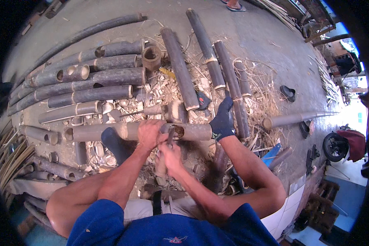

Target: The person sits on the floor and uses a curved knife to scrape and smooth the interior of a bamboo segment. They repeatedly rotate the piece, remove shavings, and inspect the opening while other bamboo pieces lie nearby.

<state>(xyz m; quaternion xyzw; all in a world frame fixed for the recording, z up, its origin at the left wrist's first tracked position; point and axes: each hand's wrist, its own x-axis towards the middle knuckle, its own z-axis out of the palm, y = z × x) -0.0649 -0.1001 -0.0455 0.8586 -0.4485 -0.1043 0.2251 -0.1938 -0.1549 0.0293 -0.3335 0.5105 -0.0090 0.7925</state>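
A thick bamboo tube (197,132) lies crosswise before me, with an oval hole cut in its upper side. My left hand (149,133) is closed over the tube, just left of the hole. In my right hand (170,156) is a bladed tool (171,134) with a pale handle (160,166); its blade meets the hole's left edge. Whether it is a knife or a chisel I cannot tell. My socked feet (222,119) are at the tube, one near its right end, the other left of my left hand.
Several bamboo tubes (106,78) lie at the far left, some with holes. More long tubes (179,67) lie beyond my feet. Pale chips (160,92) cover the floor. A blue saw-like blade (270,155) lies right of my leg, and loose sandals (288,93) lie further right. Another person's foot (235,7) stands at the far edge.
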